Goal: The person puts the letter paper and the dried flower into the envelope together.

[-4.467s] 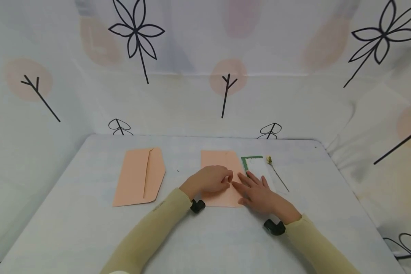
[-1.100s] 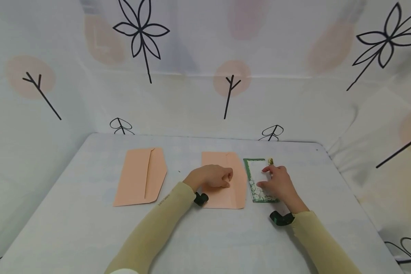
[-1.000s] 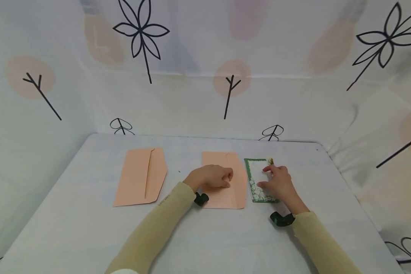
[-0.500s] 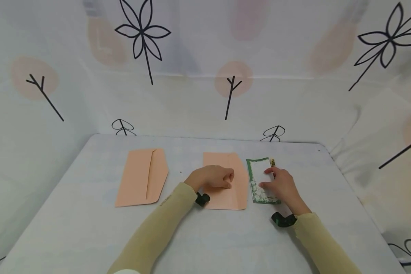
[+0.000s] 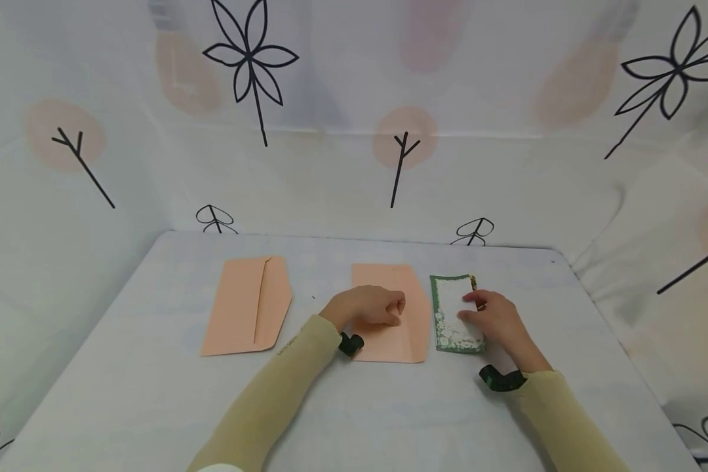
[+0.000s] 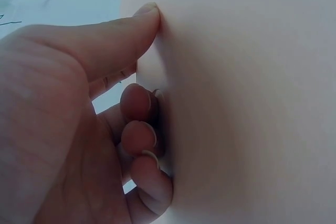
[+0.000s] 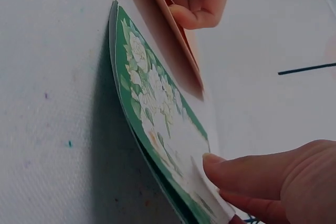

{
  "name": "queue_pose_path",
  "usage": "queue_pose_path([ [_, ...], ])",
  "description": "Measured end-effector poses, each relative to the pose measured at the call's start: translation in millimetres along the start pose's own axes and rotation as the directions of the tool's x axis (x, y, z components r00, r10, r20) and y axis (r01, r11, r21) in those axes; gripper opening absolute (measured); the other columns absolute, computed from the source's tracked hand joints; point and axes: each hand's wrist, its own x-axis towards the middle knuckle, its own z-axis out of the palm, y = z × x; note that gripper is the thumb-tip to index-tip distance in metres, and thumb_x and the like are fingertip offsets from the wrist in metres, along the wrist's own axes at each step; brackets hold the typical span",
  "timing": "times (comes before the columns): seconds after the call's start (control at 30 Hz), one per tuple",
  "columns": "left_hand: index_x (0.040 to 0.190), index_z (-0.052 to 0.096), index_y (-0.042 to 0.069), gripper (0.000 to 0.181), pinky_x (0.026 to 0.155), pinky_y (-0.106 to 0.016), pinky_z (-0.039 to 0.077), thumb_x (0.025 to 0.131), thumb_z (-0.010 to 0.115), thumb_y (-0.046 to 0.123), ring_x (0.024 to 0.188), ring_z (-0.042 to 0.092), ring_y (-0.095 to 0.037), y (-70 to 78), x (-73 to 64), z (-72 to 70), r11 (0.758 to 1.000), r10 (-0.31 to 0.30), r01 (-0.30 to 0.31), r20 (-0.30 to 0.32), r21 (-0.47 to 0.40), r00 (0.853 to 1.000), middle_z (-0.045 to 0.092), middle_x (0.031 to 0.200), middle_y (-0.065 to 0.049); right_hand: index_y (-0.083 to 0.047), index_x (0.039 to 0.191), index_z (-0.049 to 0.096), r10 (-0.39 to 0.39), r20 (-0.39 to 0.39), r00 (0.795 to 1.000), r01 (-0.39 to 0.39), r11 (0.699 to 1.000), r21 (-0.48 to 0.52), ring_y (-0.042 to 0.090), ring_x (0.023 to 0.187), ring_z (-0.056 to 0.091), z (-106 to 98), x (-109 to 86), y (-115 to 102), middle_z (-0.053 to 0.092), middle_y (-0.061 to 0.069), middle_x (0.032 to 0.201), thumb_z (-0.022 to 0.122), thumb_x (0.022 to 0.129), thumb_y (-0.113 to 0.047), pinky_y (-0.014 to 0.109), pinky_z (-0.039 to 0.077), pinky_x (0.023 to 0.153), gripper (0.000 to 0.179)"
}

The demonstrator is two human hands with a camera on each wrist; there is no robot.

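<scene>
My left hand (image 5: 370, 307) rests on a peach envelope (image 5: 415, 314) in the middle of the table, its fingers curled and its thumb tip against the paper. In the right wrist view the envelope's layers stand slightly parted beside those fingers. To the right, my right hand (image 5: 498, 321) pinches a white card (image 7: 168, 124) with a green border and white flowers by its right edge, thumb on the face. The card is bowed, with a dark gap under its edge in the right wrist view. A small dried flower (image 5: 474, 282) peeks out behind the card's top right corner, its stem mostly hidden.
A second peach envelope (image 5: 242, 308) lies at the left with its flap toward the right. White cloth with leaf drawings (image 5: 318, 164) hangs behind and beside the white table (image 5: 389, 413). Black wrist cameras (image 5: 501, 379) sit under both wrists.
The right hand has left the middle envelope's edge, moved right and taken hold of the card's right edge. The card has shifted slightly right, over the flower. The left hand has stayed put.
</scene>
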Motion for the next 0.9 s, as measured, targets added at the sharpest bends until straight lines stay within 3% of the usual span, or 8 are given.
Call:
queue_pose_path([
  [0.13, 0.103, 0.053, 0.027, 0.017, 0.068, -0.026, 0.036, 0.097, 0.063, 0.039, 0.071, 0.048, -0.011, -0.9, 1.0, 0.6, 1.0, 0.0, 0.0, -0.001, 0.006, 1.0, 0.049, 0.077, 0.004, 0.002, 0.126, 0.061, -0.014, 0.01, 1.0, 0.014, 1.0, 0.011, 0.039, 0.107, 0.055, -4.9, -2.8, 1.9, 0.058, 0.026, 0.121, 0.069, 0.093, -0.023, 0.05, 0.048, 0.085, 0.043],
  [0.33, 0.103, 0.053, 0.026, 0.017, 0.067, -0.026, 0.036, 0.097, 0.063, 0.039, 0.072, 0.048, -0.012, -0.3, 0.4, 0.0, 1.0, 0.0, 0.0, -0.005, 0.005, 1.0, 0.049, 0.076, 0.004, 0.001, 0.129, 0.061, 0.023, 0.034, 0.999, -0.025, 0.998, 0.052, 0.041, 0.112, 0.055, -11.7, -7.4, 3.1, 0.057, 0.027, 0.128, 0.066, 0.095, -0.021, 0.047, 0.049, 0.082, 0.041],
  [0.9, 0.103, 0.054, 0.028, 0.015, 0.069, -0.028, 0.036, 0.097, 0.064, 0.038, 0.073, 0.048, -0.012, 3.8, -4.3, -3.3, 0.999, -0.023, 0.023, -0.001, -0.03, 1.0, 0.05, 0.079, 0.004, 0.001, 0.131, 0.061, 0.018, 0.063, 0.998, -0.023, 0.995, 0.093, 0.023, 0.086, 0.066, -26.7, -12.6, -2.2, 0.062, 0.025, 0.12, 0.059, 0.099, -0.016, 0.033, 0.046, 0.066, 0.036],
])
